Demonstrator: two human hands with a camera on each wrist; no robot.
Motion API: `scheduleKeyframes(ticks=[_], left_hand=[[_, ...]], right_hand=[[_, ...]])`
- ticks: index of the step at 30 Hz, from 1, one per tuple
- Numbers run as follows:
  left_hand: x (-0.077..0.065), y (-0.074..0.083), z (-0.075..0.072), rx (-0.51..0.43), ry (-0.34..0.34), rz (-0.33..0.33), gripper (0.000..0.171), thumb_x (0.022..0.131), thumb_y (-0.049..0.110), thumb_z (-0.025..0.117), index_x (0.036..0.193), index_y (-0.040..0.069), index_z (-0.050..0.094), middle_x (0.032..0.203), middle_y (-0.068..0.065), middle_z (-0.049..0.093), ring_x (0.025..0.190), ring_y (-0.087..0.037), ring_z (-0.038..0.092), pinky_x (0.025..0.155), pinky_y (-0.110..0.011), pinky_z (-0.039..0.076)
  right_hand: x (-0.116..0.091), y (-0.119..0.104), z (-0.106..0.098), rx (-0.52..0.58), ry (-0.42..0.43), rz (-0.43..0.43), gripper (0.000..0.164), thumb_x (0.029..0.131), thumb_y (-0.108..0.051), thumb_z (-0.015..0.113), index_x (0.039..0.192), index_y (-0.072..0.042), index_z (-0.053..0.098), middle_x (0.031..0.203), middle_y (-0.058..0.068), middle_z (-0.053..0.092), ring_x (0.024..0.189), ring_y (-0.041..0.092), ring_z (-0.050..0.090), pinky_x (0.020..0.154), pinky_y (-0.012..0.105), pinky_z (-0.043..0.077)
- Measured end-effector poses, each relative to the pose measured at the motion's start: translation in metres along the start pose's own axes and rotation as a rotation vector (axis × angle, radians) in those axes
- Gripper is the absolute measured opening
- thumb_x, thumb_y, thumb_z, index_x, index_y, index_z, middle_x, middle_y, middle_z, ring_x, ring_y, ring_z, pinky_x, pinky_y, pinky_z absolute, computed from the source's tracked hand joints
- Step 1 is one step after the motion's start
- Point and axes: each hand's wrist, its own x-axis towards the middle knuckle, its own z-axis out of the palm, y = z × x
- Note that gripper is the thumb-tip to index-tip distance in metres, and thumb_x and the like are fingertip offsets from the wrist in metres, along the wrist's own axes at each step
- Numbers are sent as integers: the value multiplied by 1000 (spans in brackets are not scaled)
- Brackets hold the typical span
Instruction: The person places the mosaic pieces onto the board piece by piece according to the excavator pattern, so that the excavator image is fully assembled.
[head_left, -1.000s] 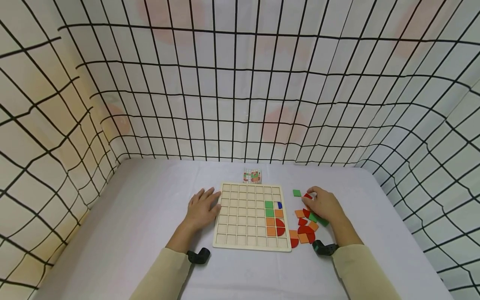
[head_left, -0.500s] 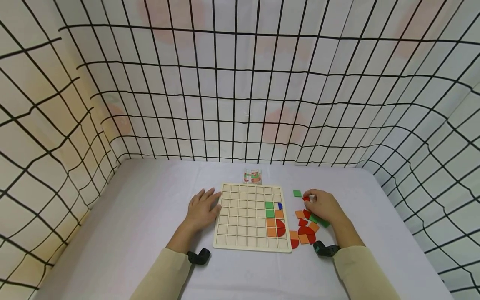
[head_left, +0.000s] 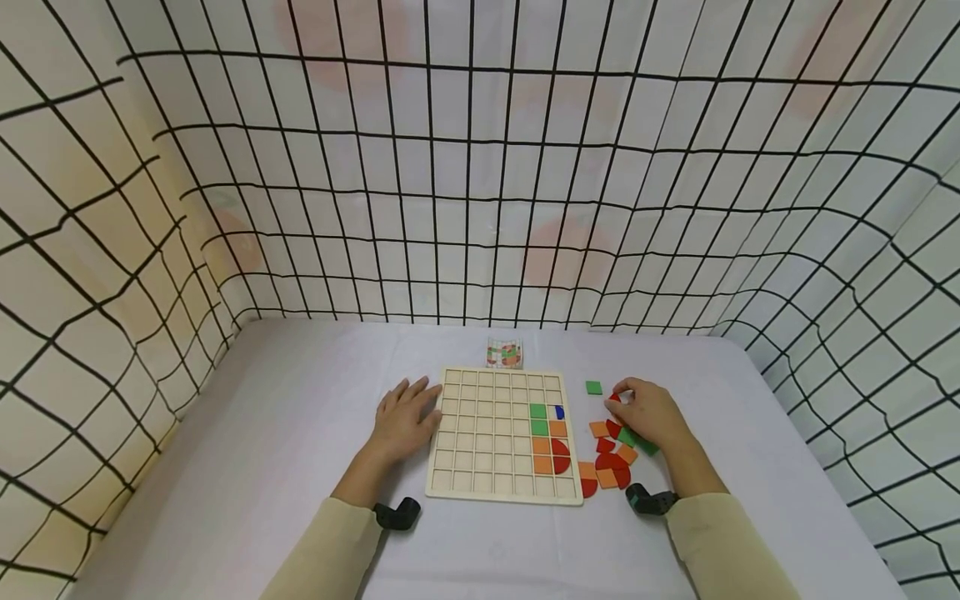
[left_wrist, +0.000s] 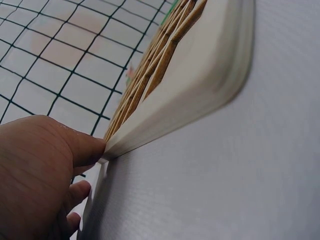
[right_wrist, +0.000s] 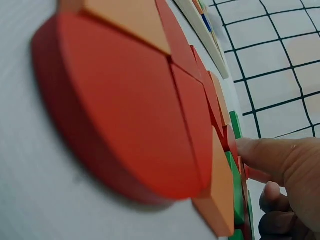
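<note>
In the head view, my left hand [head_left: 405, 421] rests with fingers spread on the table at the left edge of a wooden grid board [head_left: 480, 433]. Its thumb touches the board's side wall [left_wrist: 165, 117] in the left wrist view. To the board's right, my right hand [head_left: 654, 412] pinches a small red tile [head_left: 615, 397] between thumb and fingers, which partly cover it. Just left of those fingertips lies a green square tile [head_left: 594, 387]. Green, orange and red tiles fill several cells on the board's right side, along with a small blue tile [head_left: 559, 412].
Several loose tiles lie below my right hand, among them an orange square [head_left: 607, 478], a red rounded tile [right_wrist: 120, 110] and a green one [head_left: 626, 436]. A small pattern card [head_left: 504, 352] stands behind the board. Black wire mesh [head_left: 480, 167] encloses the table's back and sides.
My right hand shifts only slightly, the red tile turning and becoming more covered by its fingers. The left hand and the board stay in place.
</note>
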Motion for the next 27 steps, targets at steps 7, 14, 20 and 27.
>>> scheduleKeyframes(ticks=[7, 14, 20, 27], left_hand=[[0, 0, 0, -5, -7, -1, 50, 102, 29, 56, 150, 15, 53, 164, -14, 38, 156, -44, 21, 124, -68, 12], [1, 0, 0, 3, 9, 8, 49, 102, 29, 56, 149, 14, 54, 163, -15, 40, 155, -44, 23, 123, -68, 14], [-1, 1, -1, 3, 8, 8, 50, 101, 28, 56, 149, 14, 54, 163, -15, 40, 155, -45, 23, 123, -68, 14], [-1, 0, -1, 1, 6, 14, 49, 101, 27, 56, 148, 13, 54, 162, -16, 40, 154, -45, 24, 123, -69, 14]], right_hand=[[-2, -2, 1, 14, 16, -14, 41, 96, -35, 68, 123, -4, 65, 89, 10, 61, 83, 24, 54, 67, 29, 45], [-4, -14, 3, 64, 10, -96, 41, 97, -32, 69, 127, -6, 64, 80, 6, 52, 74, 20, 50, 59, 28, 40], [-8, -39, 10, 95, -43, -172, 34, 96, -30, 70, 126, -14, 65, 78, 4, 51, 63, 18, 49, 51, 27, 39], [-8, -73, 22, 46, -131, -245, 31, 96, -33, 71, 123, -18, 67, 75, 1, 50, 63, 15, 46, 53, 27, 36]])
